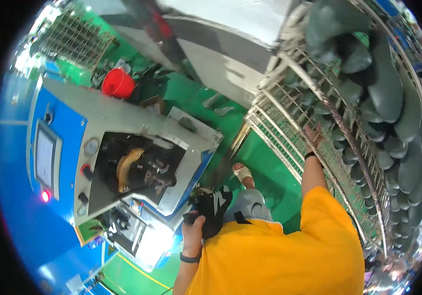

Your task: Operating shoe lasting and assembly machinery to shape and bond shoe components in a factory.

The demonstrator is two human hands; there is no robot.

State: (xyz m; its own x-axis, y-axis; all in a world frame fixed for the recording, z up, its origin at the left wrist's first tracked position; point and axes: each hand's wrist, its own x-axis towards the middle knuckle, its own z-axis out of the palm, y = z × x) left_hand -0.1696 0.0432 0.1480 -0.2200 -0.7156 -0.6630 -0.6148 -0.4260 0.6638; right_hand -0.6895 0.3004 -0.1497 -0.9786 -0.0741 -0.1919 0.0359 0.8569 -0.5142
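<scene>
My left hand [193, 232] is closed on a black shoe upper [212, 210] with a white mark, held against my left side. My right arm reaches forward to a metal wire cage [275, 130], and my right hand [313, 137] is at its near rail with fingers apart. Nothing shows in that hand; whether it touches the wire I cannot tell. Many dark green, foot-shaped shoe lasts [387, 91] are heaped in the cage beyond it.
On my left stands a blue and grey machine [63, 118] with a screen [45, 155], a glowing red light [46, 196] and a brown curved part [128, 167] in its opening. A red bucket [118, 83] is behind it. A white wall [230, 54] rises ahead.
</scene>
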